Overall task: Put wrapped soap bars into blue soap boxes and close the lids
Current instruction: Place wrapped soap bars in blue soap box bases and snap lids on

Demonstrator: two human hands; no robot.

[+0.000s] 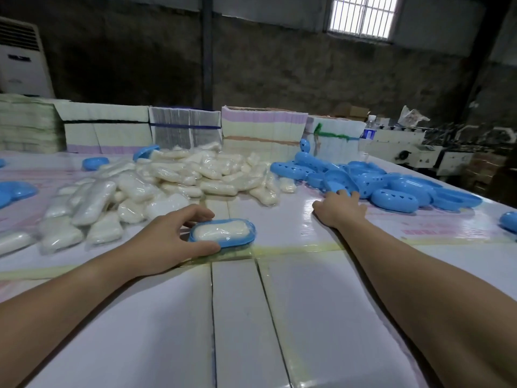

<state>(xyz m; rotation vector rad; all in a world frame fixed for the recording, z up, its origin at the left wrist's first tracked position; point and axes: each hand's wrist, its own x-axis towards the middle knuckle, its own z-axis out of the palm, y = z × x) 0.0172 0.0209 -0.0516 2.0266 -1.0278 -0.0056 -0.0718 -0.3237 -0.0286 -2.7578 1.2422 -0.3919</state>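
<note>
The room had dark, rough walls and one barred window high up, with light coming through it. A big white bench filled most of the view. Its top was shiny and had long cracks running toward the person.

Near the middle of the bench lay an open blue soap box. A wrapped soap bar sat inside it, and no lid was on it. The left hand held this box at its left end, with the thumb on the near edge and the fingers curled over the far edge.

The right hand reached far out to the right. Its fingers touched a blue lid at the near edge of a pile of blue box parts. I could not tell if the fingers had closed around the lid or only rested on it.

Behind the left hand was a big heap of wrapped soap bars, white and shiny in clear wrap. A few more blue pieces lay at the far left of the bench.

At the back stood stacks of flat paper packs in a row. A water bottle stood just past them on the right. A tall white air cooler stood in the left corner.
</note>
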